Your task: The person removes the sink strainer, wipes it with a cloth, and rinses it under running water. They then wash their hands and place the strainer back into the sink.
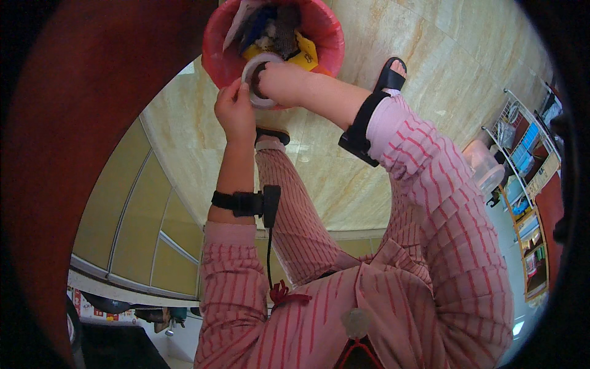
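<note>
Above the near rim of a waste bin lined with a red plastic bag (214,60), my left hand (235,110) pinches the edge of a white ring-shaped thing (249,74). Its inside looks dark; whether it is a roll or a shallow vessel I cannot tell. From the right, my right hand (281,83) reaches into its opening, and the fingertips there are hidden. Yellow printed packaging (306,53), a dark mesh-like piece and other crumpled waste lie in the bin.
A dark red surface (69,115) curves along the left side. Olive cabinet doors (133,217) stand below it. Glossy beige tiles (341,193) cover the floor around my feet. At the right are a white wire rack (511,110) and a clear plastic container (481,163).
</note>
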A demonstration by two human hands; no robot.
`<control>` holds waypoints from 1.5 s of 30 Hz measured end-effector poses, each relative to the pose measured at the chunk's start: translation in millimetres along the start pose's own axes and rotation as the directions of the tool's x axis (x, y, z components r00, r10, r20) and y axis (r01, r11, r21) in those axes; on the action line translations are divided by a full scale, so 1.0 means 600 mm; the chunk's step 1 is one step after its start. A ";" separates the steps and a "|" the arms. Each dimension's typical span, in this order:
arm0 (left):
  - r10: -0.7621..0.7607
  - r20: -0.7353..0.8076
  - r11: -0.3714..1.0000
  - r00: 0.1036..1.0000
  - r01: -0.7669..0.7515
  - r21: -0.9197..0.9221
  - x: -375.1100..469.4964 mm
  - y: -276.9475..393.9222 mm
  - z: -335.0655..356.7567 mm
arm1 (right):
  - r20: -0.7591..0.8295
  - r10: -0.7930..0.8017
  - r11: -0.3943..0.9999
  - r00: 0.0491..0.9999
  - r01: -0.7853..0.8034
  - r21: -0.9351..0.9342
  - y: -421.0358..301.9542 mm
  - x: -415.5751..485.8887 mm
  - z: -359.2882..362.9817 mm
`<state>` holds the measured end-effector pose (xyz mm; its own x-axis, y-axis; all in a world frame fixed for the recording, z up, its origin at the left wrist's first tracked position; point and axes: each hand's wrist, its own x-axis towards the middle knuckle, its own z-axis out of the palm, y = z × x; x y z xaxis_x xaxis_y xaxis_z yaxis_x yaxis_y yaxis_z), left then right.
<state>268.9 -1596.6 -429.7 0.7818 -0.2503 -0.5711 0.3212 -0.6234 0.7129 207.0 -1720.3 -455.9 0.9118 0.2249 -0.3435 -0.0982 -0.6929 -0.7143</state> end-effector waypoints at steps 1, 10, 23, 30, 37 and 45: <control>0.001 -0.043 1.000 0.999 -0.001 0.001 0.003 0.004 -0.003 | 0.064 0.078 0.997 0.995 -0.077 -0.029 0.007 -0.007 0.000; -0.294 -0.031 0.893 0.955 0.263 -0.365 -0.009 0.051 -0.034 | -0.316 0.378 0.926 0.870 -0.356 0.128 0.076 -0.054 0.017; -0.396 0.027 0.740 0.918 0.337 -0.582 -0.041 0.072 -0.051 | -0.510 0.634 0.770 0.582 -0.417 0.482 0.088 -0.067 -0.007; -0.448 0.103 0.353 0.888 0.281 -0.893 -0.164 0.129 -0.143 | -0.487 0.567 0.767 0.665 -0.210 0.606 -0.037 -0.090 -0.106; -0.497 0.050 -0.068 0.866 0.018 -0.998 -0.261 0.112 -0.429 | -0.256 0.546 0.473 0.797 -0.041 0.880 -0.295 -0.017 -0.205; -0.298 -0.189 -0.345 0.936 -0.290 -0.893 -0.362 -0.051 -0.919 | -0.355 0.474 0.553 0.806 0.042 0.832 -0.575 0.157 -0.224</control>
<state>384.0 -1114.7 -103.2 0.7368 0.0913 -0.6699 0.1398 0.9488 0.2832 380.4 -1552.2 -160.2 0.8298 -0.3904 -0.3989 -0.3481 0.1966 -0.9166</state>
